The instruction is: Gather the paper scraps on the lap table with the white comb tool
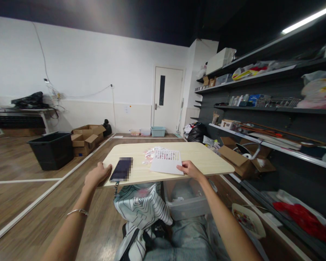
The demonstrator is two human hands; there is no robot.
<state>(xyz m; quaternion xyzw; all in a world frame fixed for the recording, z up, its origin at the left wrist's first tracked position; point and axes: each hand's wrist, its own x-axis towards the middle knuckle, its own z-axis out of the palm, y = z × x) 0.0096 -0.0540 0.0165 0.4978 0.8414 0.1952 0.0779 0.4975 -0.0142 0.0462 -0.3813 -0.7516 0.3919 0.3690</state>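
Observation:
My left hand point(97, 174) grips the left front edge of a pale wooden tabletop point(203, 156), its thumb on top. Just right of that thumb lies a dark phone point(118, 170), partly pixelated, with a strap hanging over the edge. A white sheet point(163, 167) with rows of cut-out slots along its far side lies at the middle of the table. Pinched between the thumb and fingers of my right hand point(189, 169) is the sheet's near right corner. Small pink and white pieces point(148, 156) are scattered behind and left of the sheet, and some show through its slots.
Below the tabletop are a clear plastic bin point(184, 208) and a patterned white cloth point(141, 204). Shelves point(260, 108) full of goods line the right wall. A black tub point(53, 150) and cardboard boxes point(87, 139) stand on the floor at left.

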